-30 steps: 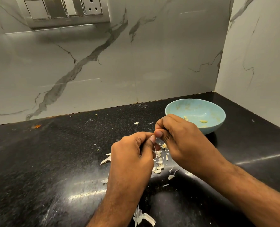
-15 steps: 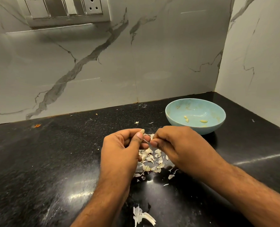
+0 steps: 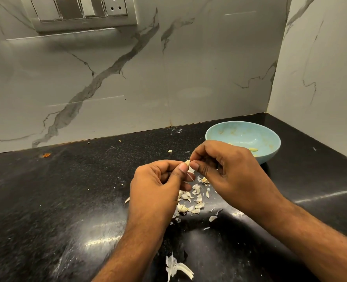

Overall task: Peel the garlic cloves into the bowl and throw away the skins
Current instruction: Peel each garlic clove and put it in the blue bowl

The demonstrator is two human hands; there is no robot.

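right now garlic clove (image 3: pixel 187 162) pinched between left hand (image 3: pixel 158 192) and right hand (image 3: pixel 227 174) fingers, tip upward; bowl (image 3: pixel 270 153) just behind right hand.

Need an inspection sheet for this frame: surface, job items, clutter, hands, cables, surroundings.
Surface: black speckled counter, glossy, dusted with fine bits.
Job items: garlic clove pinched between both hands; blue bowl back right, a few peeled cloves inside.
Clutter: pile of skins under the hands; larger skin piece near the front edge; orange scrap by the wall.
Hands: left hand and right hand both grip the clove.
Cables: nothing seen.
Surroundings: marble-pattern wall; switch panel with socket, top left.
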